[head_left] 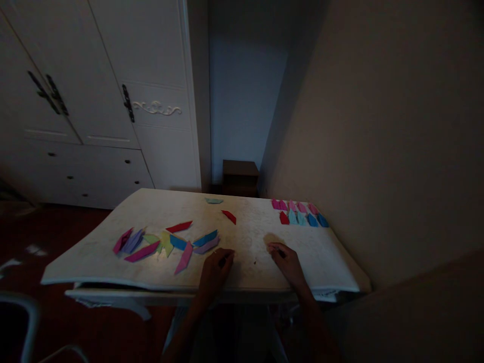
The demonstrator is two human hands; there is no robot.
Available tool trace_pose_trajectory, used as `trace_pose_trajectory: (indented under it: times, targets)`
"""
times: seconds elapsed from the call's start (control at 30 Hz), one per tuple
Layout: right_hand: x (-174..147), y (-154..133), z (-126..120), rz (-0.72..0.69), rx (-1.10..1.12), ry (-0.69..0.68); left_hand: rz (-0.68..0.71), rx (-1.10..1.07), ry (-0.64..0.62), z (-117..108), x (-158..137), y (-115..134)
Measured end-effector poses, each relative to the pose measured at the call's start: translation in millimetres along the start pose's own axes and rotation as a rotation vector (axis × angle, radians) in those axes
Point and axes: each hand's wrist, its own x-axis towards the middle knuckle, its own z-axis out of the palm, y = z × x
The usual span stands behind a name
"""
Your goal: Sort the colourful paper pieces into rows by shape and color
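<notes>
My left hand (217, 267) hovers over or rests at the near edge of the table, fingers curled in; whether anything is inside them is hidden. To its left lie folded paper pieces, the nearest a lilac one (206, 245), a blue one (205, 238) and a pink one (184, 258). My right hand (285, 259) is closed in a pinch further right, above a brownish patch (273, 239) that may be a shadow. Anything between its fingertips is too small to make out. Ahead of both hands lies a red folded piece (229, 217).
On the white table (245, 272), several folded papers, including a magenta strip (142, 251), spread at the left. Two rows of folded papers, one red (284, 218), stand at the far right by the wall (378, 151). A pale green piece (214, 200) lies at the back. A wardrobe (166, 141) stands behind.
</notes>
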Motion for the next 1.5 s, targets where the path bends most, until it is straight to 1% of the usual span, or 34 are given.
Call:
trace_pose_trajectory:
  times: [0.23,0.47,0.7,0.8,0.87,0.93,1.0,1.07,1.13,1.2,1.27,1.33,1.37,1.4,1.5]
  targets:
    - [-0.3,0.4,-0.9,0.005,-0.029,-0.016,0.025,0.003,0.007,1.1,-1.9,-3.4]
    - [-0.2,-0.2,-1.3,-0.021,-0.083,-0.025,-0.005,-0.022,0.006,1.1,-3.0,-1.6]
    - [4.7,-1.6,-2.0,0.016,-0.097,-0.070,-0.012,-0.058,0.031,0.8,-1.8,-0.4]
    - [10.7,-7.6,3.1,0.026,-0.089,-0.098,-0.015,-0.086,0.041,1.4,-2.4,-0.6]
    - [17.6,-16.4,13.1,0.026,-0.052,-0.130,-0.017,-0.096,0.051,1.4,-2.9,0.2]
    - [27.5,-30.9,30.1,0.003,-0.011,-0.177,-0.021,-0.102,0.055,1.2,-3.1,1.5]
    - [40.3,-52.1,53.9,-0.057,0.004,-0.243,-0.023,-0.109,0.056,1.1,-2.7,2.6]
    - [54.8,-78.7,83.7,-0.147,-0.001,-0.348,-0.036,-0.121,0.055,1.2,-1.8,3.3]
    - [69.1,-108.6,118.4,-0.279,-0.051,-0.461,-0.063,-0.139,0.055,1.4,-0.9,3.7]
    - [80.4,-138.6,156.3,-0.436,-0.144,-0.572,-0.076,-0.148,0.045,1.3,-0.4,3.7]
    - [87.1,-165.7,194.7,-0.539,-0.264,-0.711,-0.068,-0.129,0.028,1.4,-0.5,3.1]
    - [89.2,-187.4,230.3,-0.629,-0.481,-0.848,-0.073,-0.088,0.030,2.5,-0.9,1.1]
    - [89.1,-195.9,246.2,-0.650,-0.586,-0.877,-0.082,-0.074,0.031,3.5,-0.9,-0.5]
    - [88.6,-202.6,260.6,-0.657,-0.632,-0.896,-0.092,-0.069,0.027,4.9,-0.8,-2.6]
    - [86.7,-214.1,294.7,-0.651,-0.694,-0.923,-0.105,-0.093,-0.003,9.7,0.2,-10.0]
